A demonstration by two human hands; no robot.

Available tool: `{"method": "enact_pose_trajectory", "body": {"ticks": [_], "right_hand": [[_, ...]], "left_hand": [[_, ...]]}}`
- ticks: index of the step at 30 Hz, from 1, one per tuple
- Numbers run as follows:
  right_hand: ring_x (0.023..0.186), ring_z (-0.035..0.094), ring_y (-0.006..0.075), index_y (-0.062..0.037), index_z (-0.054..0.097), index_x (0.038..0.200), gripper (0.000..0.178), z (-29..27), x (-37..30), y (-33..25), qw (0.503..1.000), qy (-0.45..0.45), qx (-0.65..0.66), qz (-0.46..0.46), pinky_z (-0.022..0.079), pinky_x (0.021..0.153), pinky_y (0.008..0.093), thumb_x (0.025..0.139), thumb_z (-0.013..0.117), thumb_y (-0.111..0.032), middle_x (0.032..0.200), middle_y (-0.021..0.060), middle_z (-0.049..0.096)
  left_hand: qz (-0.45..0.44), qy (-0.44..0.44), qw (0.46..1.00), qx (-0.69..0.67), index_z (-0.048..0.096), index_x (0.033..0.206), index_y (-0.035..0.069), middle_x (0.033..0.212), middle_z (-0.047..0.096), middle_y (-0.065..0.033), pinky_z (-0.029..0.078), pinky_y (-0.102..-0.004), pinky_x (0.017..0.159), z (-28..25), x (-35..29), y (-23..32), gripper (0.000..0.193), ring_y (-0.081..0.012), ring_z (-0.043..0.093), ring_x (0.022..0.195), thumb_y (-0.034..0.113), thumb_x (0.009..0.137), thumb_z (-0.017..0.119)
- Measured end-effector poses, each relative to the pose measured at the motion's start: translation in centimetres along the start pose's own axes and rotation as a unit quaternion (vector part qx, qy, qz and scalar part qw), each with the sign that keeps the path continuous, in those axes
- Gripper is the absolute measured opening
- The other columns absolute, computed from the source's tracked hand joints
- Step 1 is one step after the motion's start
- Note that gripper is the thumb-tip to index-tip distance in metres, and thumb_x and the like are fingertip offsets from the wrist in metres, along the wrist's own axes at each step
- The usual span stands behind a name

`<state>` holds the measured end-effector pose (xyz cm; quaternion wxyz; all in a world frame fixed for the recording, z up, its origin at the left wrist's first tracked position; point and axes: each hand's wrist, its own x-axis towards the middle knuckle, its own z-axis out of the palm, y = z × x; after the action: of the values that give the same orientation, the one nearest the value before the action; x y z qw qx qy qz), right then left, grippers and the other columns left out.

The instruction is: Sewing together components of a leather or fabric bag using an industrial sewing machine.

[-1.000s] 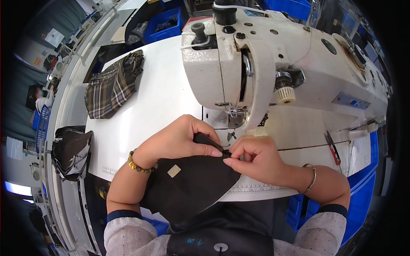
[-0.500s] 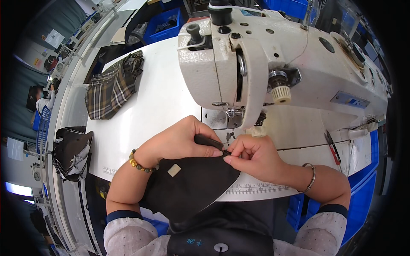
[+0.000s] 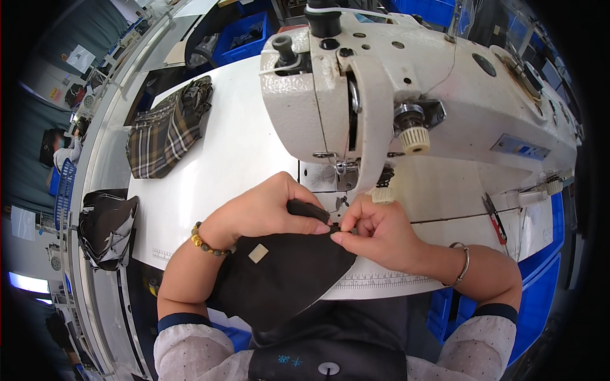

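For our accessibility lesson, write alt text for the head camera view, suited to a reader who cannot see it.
A person's left hand and right hand pinch the edge of a black fabric piece in front of the needle of a cream industrial sewing machine on a white table. A folded plaid cloth lies at the table's far left.

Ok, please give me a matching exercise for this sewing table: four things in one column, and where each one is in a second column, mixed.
1. black fabric piece
2. plaid cloth
3. beaded bracelet
4. metal bangle

a. right wrist
b. far left of the white table
c. pinched by both hands
d. left wrist

Pairs: 1-c, 2-b, 3-d, 4-a
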<state>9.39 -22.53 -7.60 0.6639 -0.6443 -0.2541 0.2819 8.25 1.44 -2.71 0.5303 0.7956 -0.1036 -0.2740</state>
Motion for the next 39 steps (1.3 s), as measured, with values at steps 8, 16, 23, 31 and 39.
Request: {"method": "enact_pose_trajectory", "body": {"ticks": [8, 16, 23, 31, 39], "right_hand": [[0.055, 0.053, 0.0052, -0.0004, 0.061, 0.076, 0.029, -0.3, 0.1, -0.7, 0.990, -0.099, -0.085, 0.047, 0.041, 0.051, 0.0258, 0.097, 0.067, -0.019, 0.058, 0.0018, 0.057], [0.049, 0.054, 0.0161, -0.0086, 0.067, 0.080, 0.018, -1.3, 1.2, 0.0, 0.883, 0.012, -0.384, -0.271, 0.042, 0.048, 0.0297, 0.090, 0.072, -0.022, 0.059, 0.0010, 0.054], [0.054, 0.051, 0.0099, -0.0098, 0.070, 0.097, 0.018, -1.1, 0.5, -0.1, 0.668, -0.002, -0.537, -0.515, 0.042, 0.047, 0.0267, 0.079, 0.071, -0.014, 0.069, -0.0047, 0.047], [0.066, 0.066, 0.0196, -0.0062, 0.070, 0.104, 0.021, -1.7, 1.3, 1.6, 0.777, -0.020, -0.556, -0.294, 0.050, 0.051, 0.0337, 0.085, 0.062, -0.012, 0.081, 0.0028, 0.063], [0.053, 0.063, 0.0255, -0.0124, 0.072, 0.109, 0.024, -2.0, 2.4, 2.8, 0.775, -0.004, -0.577, -0.258, 0.049, 0.049, 0.0391, 0.088, 0.062, -0.015, 0.061, 0.0062, 0.059]], "left_hand": [[0.068, -0.006, 0.997, 0.038, 0.078, 0.099, -0.002, 0.083, 0.076, -0.0073, 0.052, -0.0242, 0.073, -0.9, -0.1, -0.2, 0.023, -0.0087, 0.065, 0.075, 0.013, 0.082, 0.082], [-0.036, -0.110, 0.993, -0.027, 0.077, 0.102, -0.002, 0.087, 0.076, -0.0045, 0.051, -0.0237, 0.075, -3.4, 0.5, -0.7, 0.027, -0.0096, 0.066, 0.078, 0.016, 0.082, 0.082], [-0.057, -0.157, 0.986, -0.019, 0.076, 0.101, -0.003, 0.084, 0.074, -0.0040, 0.052, -0.0246, 0.074, -2.5, 2.6, -0.1, 0.031, -0.0103, 0.065, 0.076, 0.020, 0.082, 0.083], [0.096, 0.217, 0.879, 0.413, 0.072, 0.108, 0.002, 0.108, 0.071, -0.0093, 0.052, -0.0388, 0.081, -2.0, 2.7, -0.1, 0.041, -0.0251, 0.066, 0.099, 0.028, 0.078, 0.084], [0.062, 0.224, 0.827, 0.512, 0.054, 0.142, 0.009, 0.149, 0.051, -0.0079, 0.042, -0.0719, 0.097, 4.9, -0.4, -2.3, 0.048, -0.0307, 0.046, 0.138, 0.022, 0.097, 0.060]]}}
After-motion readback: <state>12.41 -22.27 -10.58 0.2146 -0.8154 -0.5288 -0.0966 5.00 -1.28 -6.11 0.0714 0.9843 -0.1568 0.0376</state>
